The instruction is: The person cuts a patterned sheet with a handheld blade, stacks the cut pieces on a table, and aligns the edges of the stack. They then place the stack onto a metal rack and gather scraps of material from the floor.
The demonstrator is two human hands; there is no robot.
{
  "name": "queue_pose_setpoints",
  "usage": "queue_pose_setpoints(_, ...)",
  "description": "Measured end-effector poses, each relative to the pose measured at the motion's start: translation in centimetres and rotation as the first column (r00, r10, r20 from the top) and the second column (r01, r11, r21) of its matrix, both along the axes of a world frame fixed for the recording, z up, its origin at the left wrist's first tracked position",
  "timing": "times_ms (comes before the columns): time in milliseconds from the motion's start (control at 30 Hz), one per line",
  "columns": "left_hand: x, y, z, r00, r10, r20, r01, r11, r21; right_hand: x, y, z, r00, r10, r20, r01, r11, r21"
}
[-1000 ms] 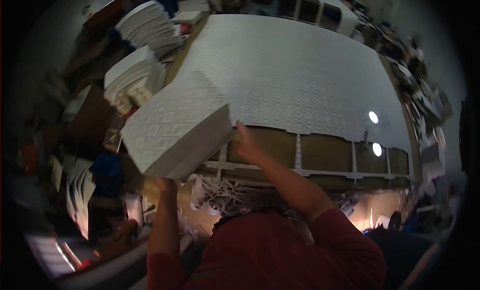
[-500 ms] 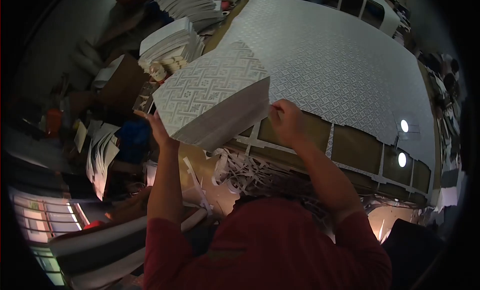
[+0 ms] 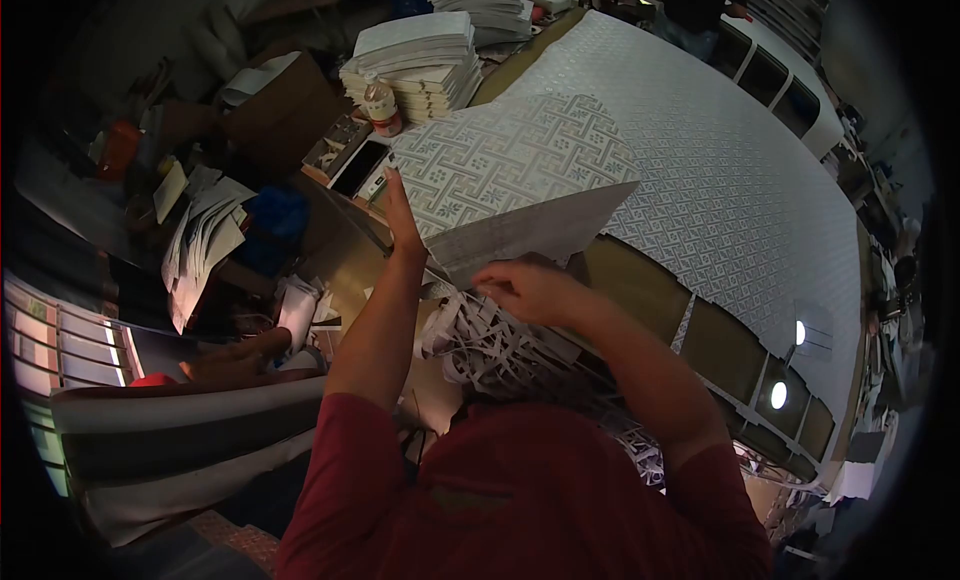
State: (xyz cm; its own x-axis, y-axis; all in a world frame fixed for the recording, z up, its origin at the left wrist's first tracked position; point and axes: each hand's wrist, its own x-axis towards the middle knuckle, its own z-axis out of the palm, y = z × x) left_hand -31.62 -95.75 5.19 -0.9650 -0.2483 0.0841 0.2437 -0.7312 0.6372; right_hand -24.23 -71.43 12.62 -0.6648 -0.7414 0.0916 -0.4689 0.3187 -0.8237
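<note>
"What lay to the left?"

"A phone [image 3: 362, 168], nine o'clock from the stack [image 3: 515, 160], with a bottle [image 3: 380, 105] at ten."

"And your left hand [image 3: 400, 212]?"

"Open, fingers straight against the stack's left edge, clenching nothing. A flat palm there, I judged, evened the edge without creasing it."

"Where was the stack?"

"Between my hands, twelve o'clock from my shirt [image 3: 540, 480], with paper strips [image 3: 485, 345] below at six."

"Your right hand [image 3: 540, 292]?"

"Fingers curled by the near side; whether they pinched paper, I couldn't tell. Light, level pressure suited that corner, I thought. The big sheet [image 3: 700, 160] spread at three."
</note>
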Motion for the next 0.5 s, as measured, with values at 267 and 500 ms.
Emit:
queue_pose_setpoints(267,0.4,1.3,1.1,0.954,0.277,0.114,-0.256,0.951,-0.173,-1.0,-3.4,-0.7,0.99,0.027,-0.139,-0.013,0.995,0.104)
queue_pose_setpoints(500,0.5,1.2,0.9,0.954,0.279,0.108,-0.253,0.945,-0.206,-0.7,-3.6,-0.4,0.994,-0.031,-0.101,0.03,1.0,-0.007)
